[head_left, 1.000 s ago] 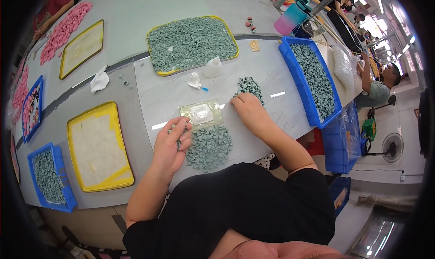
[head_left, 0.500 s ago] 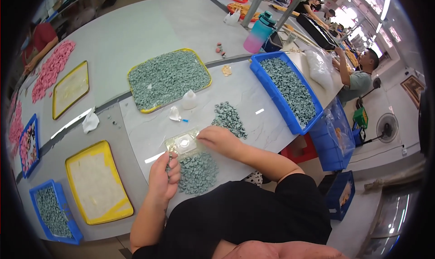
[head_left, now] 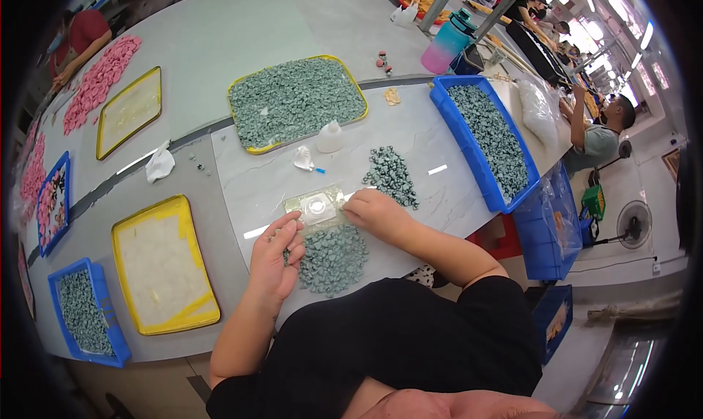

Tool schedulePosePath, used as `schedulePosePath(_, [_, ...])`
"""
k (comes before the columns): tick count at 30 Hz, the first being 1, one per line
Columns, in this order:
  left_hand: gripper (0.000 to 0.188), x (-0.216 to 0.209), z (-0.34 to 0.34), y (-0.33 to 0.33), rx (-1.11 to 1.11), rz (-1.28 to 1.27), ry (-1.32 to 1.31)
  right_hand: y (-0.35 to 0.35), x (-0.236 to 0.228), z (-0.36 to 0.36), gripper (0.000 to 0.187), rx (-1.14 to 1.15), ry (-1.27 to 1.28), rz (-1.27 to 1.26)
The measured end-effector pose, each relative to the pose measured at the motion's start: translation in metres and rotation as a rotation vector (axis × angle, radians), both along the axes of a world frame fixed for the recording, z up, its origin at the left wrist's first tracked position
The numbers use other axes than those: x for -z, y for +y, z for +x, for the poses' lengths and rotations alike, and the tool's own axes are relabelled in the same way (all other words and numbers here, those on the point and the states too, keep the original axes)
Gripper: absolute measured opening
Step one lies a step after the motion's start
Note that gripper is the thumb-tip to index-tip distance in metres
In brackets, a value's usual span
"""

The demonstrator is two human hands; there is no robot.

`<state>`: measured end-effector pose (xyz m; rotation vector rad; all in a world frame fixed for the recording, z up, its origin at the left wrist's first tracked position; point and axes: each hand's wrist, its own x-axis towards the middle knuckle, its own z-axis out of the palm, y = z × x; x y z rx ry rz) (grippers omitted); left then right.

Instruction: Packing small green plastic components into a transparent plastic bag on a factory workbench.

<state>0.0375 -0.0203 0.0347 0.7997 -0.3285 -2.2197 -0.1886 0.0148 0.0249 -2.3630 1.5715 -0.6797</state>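
A flat, clear yellowish plate [head_left: 293, 204] with a white square and round centre lies on the table before me. My left hand [head_left: 278, 258] is at its lower left corner, palm turned up and fingers curled around small green pieces. At the plate's right end, the fingertips of my right hand [head_left: 379, 214] are pinched together; whatever is between them is too small to make out. Just below the plate spreads a heap of matte green pieces [head_left: 333, 261]. Beyond my right hand lies a smaller pile of darker, shiny green pieces [head_left: 390, 176].
A white squeeze bottle [head_left: 330, 137], a crumpled tissue [head_left: 303, 157] and a small blue cap [head_left: 320, 171] sit beyond the plate. Behind them is a yellow-rimmed tray [head_left: 253, 151] of green pieces. A blue bin [head_left: 441, 101] stands right, a yellow tray [head_left: 165, 272] left. Co-workers sit farther off.
The whole view has shifted, with the table's things now farther right and mostly higher. My left hand's fingers have loosened a little. My right hand stays at the plate's right end.
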Motion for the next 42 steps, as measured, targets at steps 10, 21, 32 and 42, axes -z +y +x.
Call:
schedulePosePath(10, [0.022, 0.011, 0.012, -0.007, -0.028, -0.062, -0.015, -0.011, 0.002, 0.005, 0.021, -0.098, 0.321, -0.139])
schedulePosePath(21, [0.016, 0.034, 0.013, -0.014, 0.042, -0.003, -0.024, -0.029, 0.014, 0.032, 0.029, -0.141, 0.172, -0.447])
schedulePosePath(32, [0.018, 0.048, 0.021, -0.018, 0.079, -0.011, -0.009, -0.038, 0.030, 0.042, 0.033, -0.184, 0.224, -0.477])
schedulePosePath(42, [0.012, 0.047, 0.023, -0.016, 0.163, -0.008, 0.018, -0.041, 0.033, 0.046, 0.033, -0.217, 0.247, -0.506])
